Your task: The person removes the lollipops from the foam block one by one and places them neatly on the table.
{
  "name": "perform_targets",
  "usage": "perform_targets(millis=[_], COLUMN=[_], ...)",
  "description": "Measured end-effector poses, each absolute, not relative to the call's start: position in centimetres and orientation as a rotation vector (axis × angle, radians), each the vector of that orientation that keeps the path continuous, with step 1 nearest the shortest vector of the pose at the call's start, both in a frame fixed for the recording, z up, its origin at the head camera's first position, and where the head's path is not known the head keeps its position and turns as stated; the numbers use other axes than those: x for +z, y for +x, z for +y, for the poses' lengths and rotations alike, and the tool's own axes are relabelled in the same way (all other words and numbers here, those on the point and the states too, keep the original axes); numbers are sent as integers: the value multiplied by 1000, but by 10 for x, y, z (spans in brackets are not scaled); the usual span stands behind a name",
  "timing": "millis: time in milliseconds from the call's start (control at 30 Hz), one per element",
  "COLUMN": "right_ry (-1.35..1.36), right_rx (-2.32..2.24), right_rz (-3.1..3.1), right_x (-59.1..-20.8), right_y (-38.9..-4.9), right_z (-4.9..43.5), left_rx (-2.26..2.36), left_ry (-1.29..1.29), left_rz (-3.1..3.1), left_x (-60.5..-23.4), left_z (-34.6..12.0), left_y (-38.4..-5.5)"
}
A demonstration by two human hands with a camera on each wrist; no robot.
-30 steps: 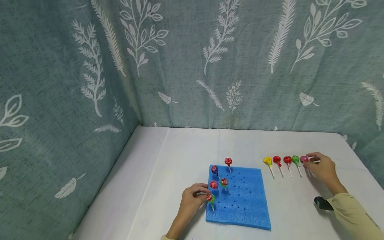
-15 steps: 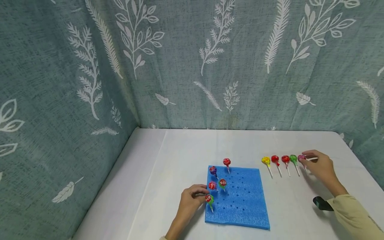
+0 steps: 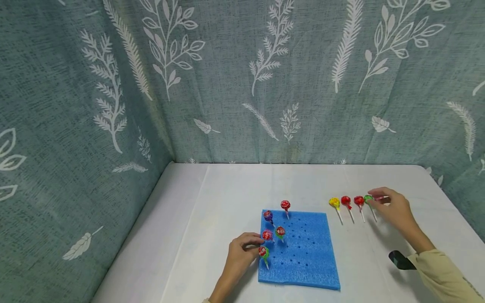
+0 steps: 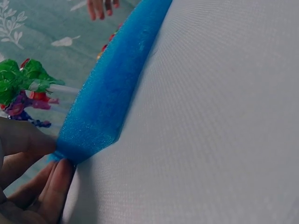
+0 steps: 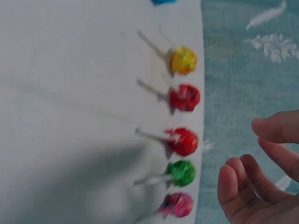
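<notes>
My left hand (image 3: 240, 252) pinches the left edge of a blue foam board (image 3: 318, 269) dotted with small holes; in the left wrist view, thumb and fingers meet at its edge (image 4: 70, 151). Several wrapped lollipops stand in the board's left part, among them a purple one (image 3: 268, 216) and a red-and-green one (image 3: 263, 252). My right hand (image 3: 395, 210) hovers over the right end of a row of lying lollipops, fingers apart with nothing between them. A green lollipop (image 5: 181, 173) and a pink lollipop (image 5: 180, 205) lie there, the pink one mostly hidden in the head view.
Further left in the row lie two red lollipops (image 3: 346, 201) and a yellow lollipop (image 3: 334, 203), sticks toward me. The white table (image 3: 212, 189) ends at a green leaf-patterned cloth (image 3: 227, 84). A dark object (image 3: 401, 260) sits at my right sleeve.
My right hand has shifted left from the pink lollipop to over the green one. My left hand stays at the board's edge. The head view has turned slightly.
</notes>
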State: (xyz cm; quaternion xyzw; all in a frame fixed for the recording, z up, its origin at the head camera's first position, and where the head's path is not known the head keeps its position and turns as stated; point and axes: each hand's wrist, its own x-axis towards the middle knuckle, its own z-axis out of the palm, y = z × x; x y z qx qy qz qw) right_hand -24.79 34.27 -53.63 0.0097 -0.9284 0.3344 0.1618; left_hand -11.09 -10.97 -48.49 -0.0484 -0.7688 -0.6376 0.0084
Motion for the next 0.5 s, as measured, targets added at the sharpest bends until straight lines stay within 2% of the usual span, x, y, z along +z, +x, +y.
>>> perform_targets(millis=[367,500], right_ry=[141,188], right_rx=[958,981], right_rz=[-2607,-2588], right_x=[-535,-532], right_y=[-249,-245], right_z=[313,299], left_rx=[-1965,-1947], left_ry=[-140,-136], left_rz=[-2428,-2431], left_x=[-481,-496], left_z=[-110,-112], left_y=[-110,-114])
